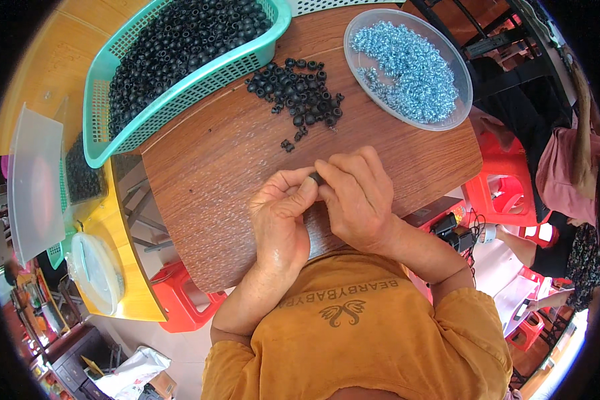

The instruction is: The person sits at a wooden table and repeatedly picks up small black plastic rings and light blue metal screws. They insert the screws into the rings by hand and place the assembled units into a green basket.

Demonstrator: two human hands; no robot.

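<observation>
Over the near part of the brown table, my left hand (281, 212) and my right hand (357, 195) meet, fingertips pinched together around a small black plastic piece (316, 178). Mostly covered by the fingers, the piece does not show its full shape. Just beyond the hands, a loose pile of small round black plastic parts (307, 97), some with holes, lies on the wood. At the pile's near edge is a tiny metal spring (333, 129). A few black parts (287, 145) sit apart, closest to my fingers.
A green perforated basket (180, 100) full of black parts stands at the far left. Far right, a clear round tray (465, 100) holds many small shiny bluish coils (413, 70). Red stools (503, 190) flank the brown table (207, 200); a person's leg (517, 248) shows at right.
</observation>
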